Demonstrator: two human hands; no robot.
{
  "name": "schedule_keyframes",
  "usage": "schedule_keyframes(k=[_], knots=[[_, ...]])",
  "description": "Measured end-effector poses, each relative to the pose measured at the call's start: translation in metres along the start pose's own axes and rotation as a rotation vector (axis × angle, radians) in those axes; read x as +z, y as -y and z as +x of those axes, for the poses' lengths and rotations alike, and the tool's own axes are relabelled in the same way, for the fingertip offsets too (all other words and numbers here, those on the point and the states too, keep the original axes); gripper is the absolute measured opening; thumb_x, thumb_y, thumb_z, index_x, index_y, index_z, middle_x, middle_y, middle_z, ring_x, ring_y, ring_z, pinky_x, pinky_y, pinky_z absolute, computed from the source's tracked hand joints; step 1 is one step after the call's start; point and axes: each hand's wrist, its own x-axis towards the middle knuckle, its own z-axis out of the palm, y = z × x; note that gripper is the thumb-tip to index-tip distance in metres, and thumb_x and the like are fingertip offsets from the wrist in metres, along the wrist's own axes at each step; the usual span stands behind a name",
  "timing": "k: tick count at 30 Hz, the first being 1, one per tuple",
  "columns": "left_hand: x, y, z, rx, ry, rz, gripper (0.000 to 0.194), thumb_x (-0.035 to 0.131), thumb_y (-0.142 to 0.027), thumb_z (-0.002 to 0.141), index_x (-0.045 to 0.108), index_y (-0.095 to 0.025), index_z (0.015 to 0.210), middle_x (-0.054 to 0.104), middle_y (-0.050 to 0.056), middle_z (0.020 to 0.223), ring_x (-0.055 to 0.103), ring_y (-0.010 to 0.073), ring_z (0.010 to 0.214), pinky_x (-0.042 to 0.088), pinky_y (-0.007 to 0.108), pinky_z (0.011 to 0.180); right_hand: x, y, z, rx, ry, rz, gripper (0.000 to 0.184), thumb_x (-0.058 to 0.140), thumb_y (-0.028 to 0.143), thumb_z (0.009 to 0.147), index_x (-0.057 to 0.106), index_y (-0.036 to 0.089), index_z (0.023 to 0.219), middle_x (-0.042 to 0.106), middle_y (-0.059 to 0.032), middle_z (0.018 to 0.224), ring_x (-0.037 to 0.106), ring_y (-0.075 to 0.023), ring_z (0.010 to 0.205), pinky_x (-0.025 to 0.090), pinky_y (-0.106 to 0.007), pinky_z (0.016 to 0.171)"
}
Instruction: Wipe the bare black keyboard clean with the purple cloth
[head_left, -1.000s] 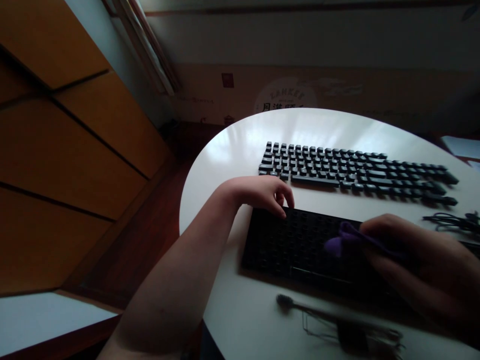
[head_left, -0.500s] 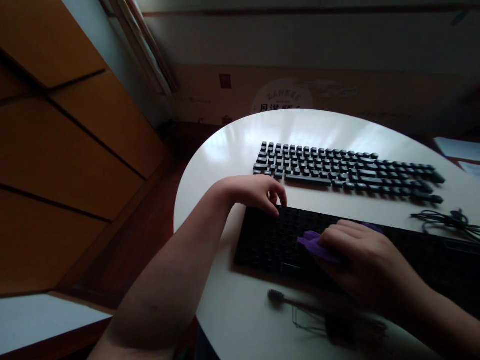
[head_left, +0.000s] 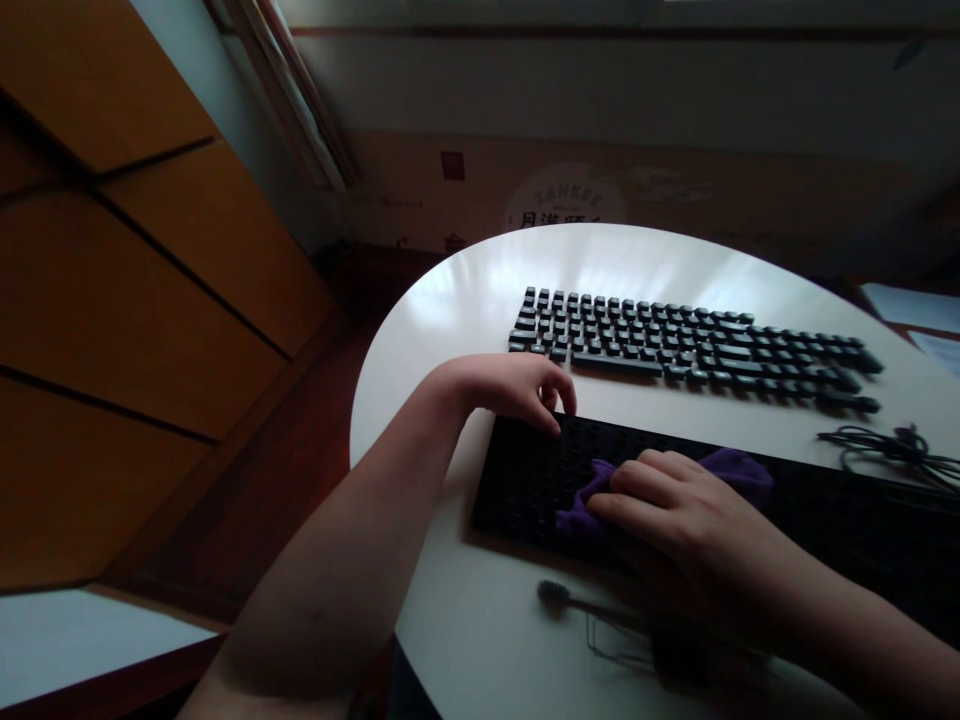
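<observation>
A black keyboard base (head_left: pixel 517 475) with its keycaps off lies across the white table. At its far edge, my left hand (head_left: pixel 521 385) grips it, thumb on top and fingers curled over behind the edge. My right hand (head_left: pixel 675 500) is closed on a crumpled purple cloth (head_left: pixel 739 475) and presses it onto the keyboard, left of the middle. Part of the cloth sticks out behind the knuckles, another part by the fingertips. Loose black keycaps (head_left: pixel 675 345) stand in keyboard order on the table behind the base.
A dark toothbrush-like brush (head_left: pixel 553 594) and a thin wire tool (head_left: pixel 619 655) lie in front of the keyboard, partly under my right forearm. A coiled black cable (head_left: pixel 896 445) sits at the right. The round white table (head_left: pixel 435 320) has its edge to the left; papers (head_left: pixel 915 305) lie beyond it.
My right hand has moved left over the keyboard with the purple cloth and now presses lower on it. My left hand has kept its hold on the far edge.
</observation>
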Motion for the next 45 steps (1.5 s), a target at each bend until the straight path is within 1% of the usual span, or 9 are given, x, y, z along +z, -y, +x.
schedule_keyframes(k=[7,14,19,23,29,36,40,42,45], knots=[[0.001,0.004,0.001,0.012,-0.002,-0.036,0.04,0.073,-0.035,0.076,0.071,-0.018,0.112,0.066,0.001,0.091,0.059,0.0163,0.081,0.044,0.026,0.071,-0.005,-0.005,0.009,-0.029,0.125,0.036,0.031,0.056,0.007,0.086,0.071,0.025,0.106,0.064,-0.0019,0.087,0.047,-0.018,0.074,0.032,-0.033,0.069],[0.002,0.006,0.002,0.037,-0.003,-0.065,0.038,0.074,-0.034,0.076,0.071,-0.018,0.11,0.064,0.001,0.087,0.057,0.016,0.079,0.044,0.027,0.072,-0.003,-0.001,0.009,-0.044,0.089,0.066,0.015,0.066,0.034,0.094,0.072,0.027,0.105,0.064,-0.0016,0.084,0.047,-0.0176,0.073,0.034,-0.033,0.07],[0.001,0.005,0.001,0.043,-0.004,-0.052,0.039,0.073,-0.034,0.076,0.071,-0.017,0.111,0.064,0.001,0.087,0.058,0.0165,0.079,0.044,0.027,0.073,-0.002,0.002,0.005,-0.02,0.03,0.029,0.02,0.058,0.017,0.093,0.073,0.023,0.105,0.064,-0.0052,0.087,0.049,-0.0208,0.075,0.037,-0.033,0.069],[0.001,0.005,0.001,0.048,-0.01,-0.039,0.038,0.073,-0.033,0.077,0.071,-0.018,0.111,0.065,0.001,0.088,0.059,0.0169,0.082,0.045,0.027,0.074,-0.004,0.003,0.005,-0.015,0.035,0.002,0.035,0.053,0.002,0.082,0.072,0.02,0.106,0.065,-0.0065,0.091,0.05,-0.0222,0.077,0.039,-0.035,0.072],[0.001,0.004,0.0,0.044,-0.01,-0.029,0.039,0.073,-0.033,0.077,0.071,-0.017,0.112,0.064,0.001,0.088,0.059,0.0166,0.081,0.045,0.027,0.074,-0.004,0.001,0.005,0.03,0.079,-0.011,0.043,0.056,0.0,0.073,0.07,0.02,0.109,0.065,-0.0062,0.094,0.05,-0.0226,0.08,0.038,-0.036,0.073],[0.001,0.006,0.001,0.044,-0.006,-0.035,0.039,0.073,-0.035,0.077,0.07,-0.018,0.112,0.064,0.001,0.089,0.059,0.0168,0.081,0.045,0.027,0.072,-0.009,-0.003,0.01,0.007,0.122,-0.029,0.032,0.06,0.006,0.083,0.072,0.024,0.106,0.067,-0.0028,0.087,0.046,-0.0196,0.074,0.032,-0.034,0.067],[0.002,0.007,0.001,0.056,-0.003,-0.055,0.039,0.073,-0.036,0.076,0.07,-0.018,0.11,0.064,0.001,0.087,0.059,0.0171,0.081,0.044,0.027,0.071,-0.006,-0.003,0.012,-0.052,0.116,0.011,0.017,0.069,0.027,0.09,0.074,0.027,0.106,0.067,-0.0019,0.085,0.047,-0.0178,0.073,0.033,-0.032,0.066],[0.002,0.008,0.001,0.061,-0.004,-0.059,0.039,0.073,-0.036,0.076,0.07,-0.018,0.111,0.064,0.001,0.087,0.059,0.0172,0.081,0.045,0.027,0.071,-0.004,-0.002,0.012,-0.067,0.092,0.017,0.018,0.069,0.036,0.091,0.075,0.028,0.107,0.066,-0.0021,0.083,0.048,-0.0173,0.072,0.034,-0.031,0.064],[0.001,0.008,0.001,0.064,-0.011,-0.053,0.039,0.073,-0.035,0.076,0.071,-0.017,0.11,0.064,0.001,0.087,0.059,0.0172,0.081,0.045,0.028,0.072,-0.007,0.0,0.007,-0.029,0.015,0.058,0.018,0.059,0.027,0.097,0.075,0.026,0.104,0.065,-0.0033,0.08,0.051,-0.0168,0.07,0.036,-0.029,0.06]])
